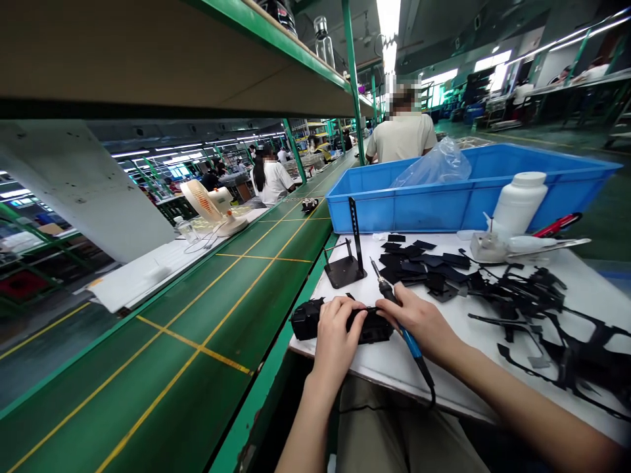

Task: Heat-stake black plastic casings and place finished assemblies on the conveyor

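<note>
A black moulded plastic part (306, 320) lies at the near left edge of the white worktop. My left hand (338, 322) is closed over its middle, thumb and fingers gripping it. My right hand (419, 316) holds a soldering iron (411, 343) with a blue handle, its tip pointing up and away from the part. The fingertips of that hand also touch the part's right end. Just beyond stands a black metal stand (345, 270) with an upright slotted bar. Flat black pieces (419, 264) are heaped to the right of it.
Thin black plastic frames (582, 358) pile up at right. A blue bin (409, 213) with a clear plastic bag (436, 164) borders the far side, near a white bottle (522, 200) and a red-handled tool (557, 225). A green conveyor belt (236, 295) runs along the left. A co-worker (401, 139) sits ahead.
</note>
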The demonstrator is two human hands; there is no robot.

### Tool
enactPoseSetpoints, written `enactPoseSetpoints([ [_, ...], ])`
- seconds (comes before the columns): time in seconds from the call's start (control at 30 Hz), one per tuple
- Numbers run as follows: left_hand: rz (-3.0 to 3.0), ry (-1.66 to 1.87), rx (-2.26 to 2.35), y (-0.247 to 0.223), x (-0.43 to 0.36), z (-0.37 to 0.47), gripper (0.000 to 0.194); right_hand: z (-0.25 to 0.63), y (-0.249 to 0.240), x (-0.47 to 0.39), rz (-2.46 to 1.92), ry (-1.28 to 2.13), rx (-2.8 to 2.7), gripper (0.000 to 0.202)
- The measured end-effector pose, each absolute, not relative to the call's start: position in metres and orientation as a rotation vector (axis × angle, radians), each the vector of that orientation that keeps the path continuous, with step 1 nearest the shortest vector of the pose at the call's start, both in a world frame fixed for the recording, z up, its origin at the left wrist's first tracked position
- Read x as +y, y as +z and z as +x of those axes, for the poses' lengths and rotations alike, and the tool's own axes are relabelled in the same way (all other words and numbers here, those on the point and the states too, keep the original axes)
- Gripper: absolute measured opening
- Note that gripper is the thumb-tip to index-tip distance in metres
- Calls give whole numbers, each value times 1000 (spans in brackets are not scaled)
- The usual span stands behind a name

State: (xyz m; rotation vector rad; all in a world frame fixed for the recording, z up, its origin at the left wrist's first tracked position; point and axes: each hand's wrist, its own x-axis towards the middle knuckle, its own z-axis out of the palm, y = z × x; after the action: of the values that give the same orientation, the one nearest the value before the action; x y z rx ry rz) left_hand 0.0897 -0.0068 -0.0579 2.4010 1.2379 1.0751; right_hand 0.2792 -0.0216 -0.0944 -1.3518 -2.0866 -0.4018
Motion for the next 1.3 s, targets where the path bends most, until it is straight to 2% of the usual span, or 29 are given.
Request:
enactPoseSetpoints([
  [0.1,2384,1446,1372,-59,-7,77,23,281,-91,-24,-1298,-361,-2022,28],
  [0.2,1885,2004,1601,-58,-1,60,61,284,-83,-26,-1253,-232,-1883,25],
  [0.27,1470,2040,1454,-56,4,53,79,284,-79,-29,-1239,-88,-1804,23],
  [0.3,1311,1961,1314,-55,6,52,80,282,-78,-31,-1231,-7,-1779,22],
  [0.4,992,1730,922,-51,10,60,64,275,-77,-37,-1198,225,-1756,19],
  [0.57,798,1790,751,-41,12,80,45,267,-79,-42,-1174,457,-1753,21],
  [0.77,797,1695,818,-27,12,74,42,278,-71,-45,-1117,544,-1650,20],
  [0.93,961,1392,984,-29,5,73,44,291,-66,-49,-876,941,-1376,22],
  [1.03,1030,1277,1029,-31,0,79,45,295,-64,-51,-773,1060,-1298,21],
  [1.3,1182,1212,1043,-28,-4,84,30,295,-62,-56,-839,1158,-1118,17],
])
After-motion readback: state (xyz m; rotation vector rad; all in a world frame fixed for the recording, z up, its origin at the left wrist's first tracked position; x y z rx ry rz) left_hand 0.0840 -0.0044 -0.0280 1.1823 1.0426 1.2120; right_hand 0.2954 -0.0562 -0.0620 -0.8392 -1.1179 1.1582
